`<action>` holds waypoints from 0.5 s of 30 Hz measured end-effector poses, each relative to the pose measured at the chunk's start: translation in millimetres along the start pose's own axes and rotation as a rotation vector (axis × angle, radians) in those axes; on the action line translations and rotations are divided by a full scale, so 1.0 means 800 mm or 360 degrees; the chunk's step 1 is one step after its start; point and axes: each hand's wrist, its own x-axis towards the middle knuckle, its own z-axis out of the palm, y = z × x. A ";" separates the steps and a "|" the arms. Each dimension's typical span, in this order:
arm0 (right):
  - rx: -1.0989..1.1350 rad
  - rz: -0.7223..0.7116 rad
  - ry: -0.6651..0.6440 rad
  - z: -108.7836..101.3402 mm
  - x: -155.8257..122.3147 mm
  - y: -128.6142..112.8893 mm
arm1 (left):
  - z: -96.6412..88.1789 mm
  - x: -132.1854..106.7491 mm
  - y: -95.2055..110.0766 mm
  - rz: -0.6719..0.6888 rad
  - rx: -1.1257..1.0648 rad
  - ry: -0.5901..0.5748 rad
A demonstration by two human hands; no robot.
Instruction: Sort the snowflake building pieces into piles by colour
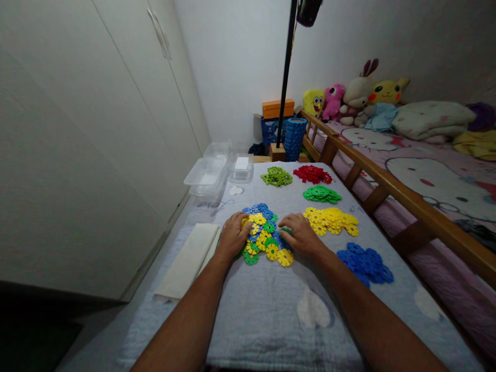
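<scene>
A mixed heap of blue, yellow and green plastic flower-shaped discs (265, 235) lies mid-table. At its left edge rests my left hand (233, 235), cupped over the discs with thumb and fingers apart. My right hand (300, 233) is at the heap's right edge, its fingers curled. A green disc (285, 231) shows between that hand's index finger and thumb; what lies under the palm is hidden. Sorted piles stand to the right: yellow discs (331, 221) just beyond the right hand, blue discs (364, 263) beside the right forearm, and green discs (321, 194) farther back.
Farther back are light-green pieces (276, 176) and red pieces (313, 174). Clear plastic containers (207, 173) stand at the back left. A folded cream cloth (188, 261) lies left of my left forearm. A wooden bed rail (380, 183) borders the right, a white cupboard (96, 155) the left.
</scene>
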 end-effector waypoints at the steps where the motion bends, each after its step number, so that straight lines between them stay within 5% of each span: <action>1: -0.0026 0.0001 -0.0045 0.004 -0.001 -0.003 | 0.000 0.000 0.000 -0.0001 0.0003 -0.0005; 7: -0.0128 0.0125 -0.0188 0.010 -0.010 0.010 | -0.001 -0.003 0.001 -0.0023 -0.0028 0.0012; 15: 0.0063 0.0101 -0.0063 0.002 -0.008 0.018 | -0.008 -0.010 0.010 -0.0008 0.0083 -0.0203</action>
